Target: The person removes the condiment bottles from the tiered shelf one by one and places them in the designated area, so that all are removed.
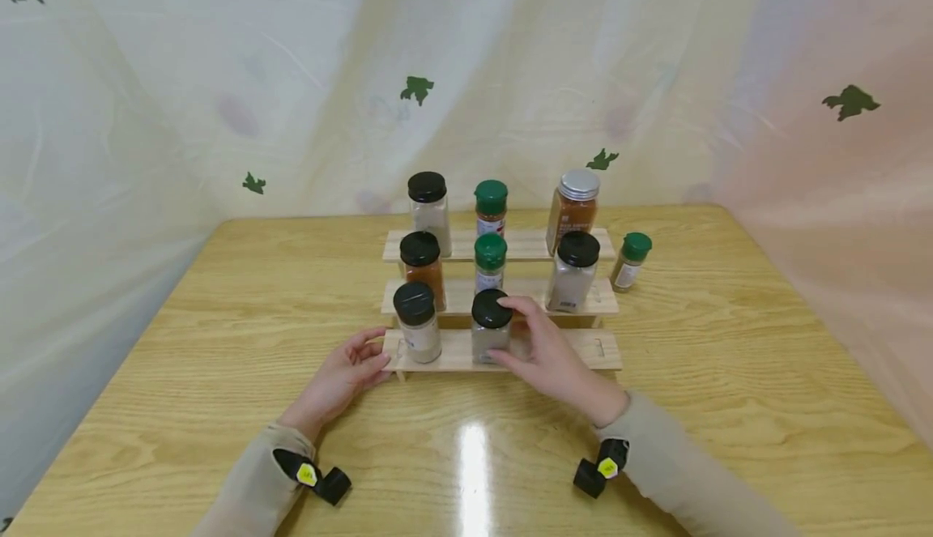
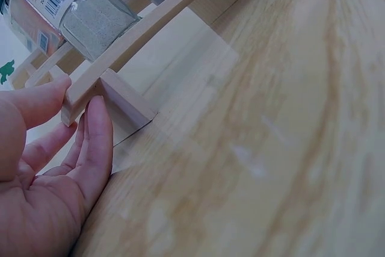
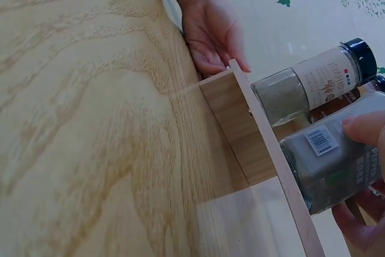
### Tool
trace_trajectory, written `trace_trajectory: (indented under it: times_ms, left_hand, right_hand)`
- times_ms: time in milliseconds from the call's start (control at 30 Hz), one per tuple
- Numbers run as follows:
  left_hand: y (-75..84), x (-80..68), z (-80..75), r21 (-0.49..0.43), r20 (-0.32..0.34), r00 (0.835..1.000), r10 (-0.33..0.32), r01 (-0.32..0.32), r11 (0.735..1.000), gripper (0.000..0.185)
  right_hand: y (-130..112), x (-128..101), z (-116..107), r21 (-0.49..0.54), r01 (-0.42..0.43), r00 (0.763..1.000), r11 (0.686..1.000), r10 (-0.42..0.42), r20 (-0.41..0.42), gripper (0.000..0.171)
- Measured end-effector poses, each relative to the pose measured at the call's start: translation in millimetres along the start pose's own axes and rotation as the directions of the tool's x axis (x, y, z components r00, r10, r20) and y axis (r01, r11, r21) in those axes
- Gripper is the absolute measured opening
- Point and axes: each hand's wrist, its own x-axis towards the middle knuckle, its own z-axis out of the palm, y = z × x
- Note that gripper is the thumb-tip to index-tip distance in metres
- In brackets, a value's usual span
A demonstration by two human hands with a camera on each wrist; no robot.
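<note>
Right hand [image 1: 550, 355] wraps around the black-capped jar [image 1: 491, 328] on the lowest step of the wooden rack [image 1: 598, 351], thumb and fingers curled on its sides, the jar standing upright in the middle of that step. Left hand [image 1: 348, 375] rests at the rack's left end, fingers straight and touching the step's edge, gripping nothing. Just beside it stands another black-lidded jar [image 1: 417, 322]. A green-capped bottle [image 1: 630, 262] sits on the table [image 1: 219, 343], right of the rack.

The jar labels [image 1: 489, 280] on the rack [image 1: 605, 351] are too small to read.
</note>
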Motion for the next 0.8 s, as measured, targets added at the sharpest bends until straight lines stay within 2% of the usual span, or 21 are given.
trace_trajectory:
  times_ms: [333, 533, 800]
  left_hand:
    - [0.1, -0.7, 1.0, -0.01, -0.004, 1.0, 0.004, -0.004, 1.0, 0.053]
    - [0.0, -0.6, 0.6, -0.005, -0.005, 1.0, 0.002, -0.002, 1.0, 0.053]
    - [-1.2, 0.6, -0.2, -0.004, 0.004, 1.0, 0.01, -0.009, 1.0, 0.053]
  right_hand:
    - [1.1, -1.3, 2.6, -0.021, 0.009, 1.0, 1.0, -0.009, -0.017, 0.069]
    - [-0.7, -1.7, 1.5, 0.01, -0.016, 1.0, 1.0, 0.016, -0.002, 0.068]
    - [-2.7, -1.7, -1.0, 0.049, -0.006, 1.0, 0.999, 0.006, 0.009, 0.068]
